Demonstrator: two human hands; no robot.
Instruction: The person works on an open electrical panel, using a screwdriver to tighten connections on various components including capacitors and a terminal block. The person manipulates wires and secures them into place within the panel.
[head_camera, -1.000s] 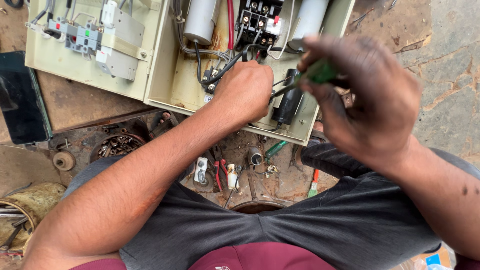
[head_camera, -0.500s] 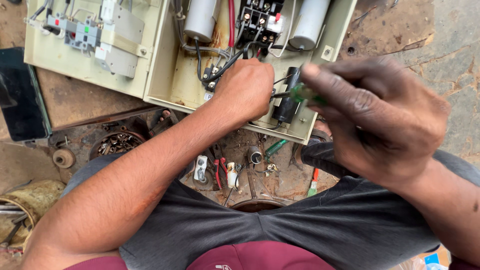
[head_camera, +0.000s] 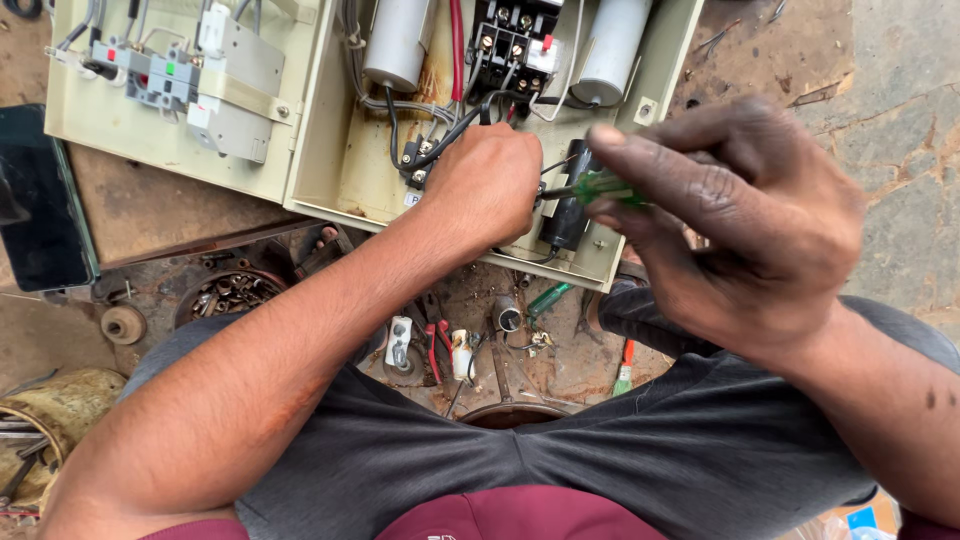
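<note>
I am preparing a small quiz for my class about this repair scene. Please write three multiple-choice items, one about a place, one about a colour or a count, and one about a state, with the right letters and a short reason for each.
1. Where does the left hand rest?
A. inside the open electrical box, among its wires
B. on the dark phone
C. on the person's knee

2. What colour is the handle of the screwdriver in the right hand?
A. red
B. green
C. yellow

3. In what state is the box?
A. shut
B. open, its parts exposed
C. turned upside down

Answers: 1 A, the fist lies over the black wires below the contactor. 2 B, a clear green handle shows between the fingers. 3 B, the two pale cylindrical capacitors and the wiring are in plain view.
</note>
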